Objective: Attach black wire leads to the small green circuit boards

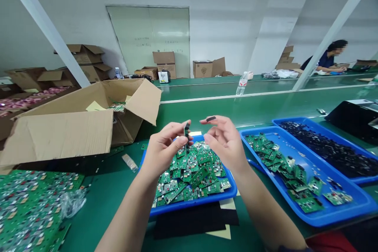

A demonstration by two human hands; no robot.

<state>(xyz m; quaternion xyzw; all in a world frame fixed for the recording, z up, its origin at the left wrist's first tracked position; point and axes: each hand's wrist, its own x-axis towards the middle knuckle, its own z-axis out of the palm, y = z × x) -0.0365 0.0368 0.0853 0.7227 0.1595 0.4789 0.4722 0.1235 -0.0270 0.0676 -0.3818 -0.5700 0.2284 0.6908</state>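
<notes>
My left hand (168, 143) pinches a small green circuit board (186, 129) on edge between thumb and fingers. Facing it is my right hand (224, 139), its index finger stretched out and its thumb apart from it. A small black strip (211, 119) lies across that index finger; whether it is stuck there I cannot tell. Below both hands, a blue tray (193, 204) holds a heap of small green circuit boards (189, 177). Black sheets (189, 220) and pale yellow paper lie at the tray's front edge.
To the right are a blue tray (274, 193) of boards and another with small black parts (330, 147). At left stand an open carton (59, 134) and large board panels (26, 208). Beyond are a water bottle (242, 84) and a person (327, 61) at far right.
</notes>
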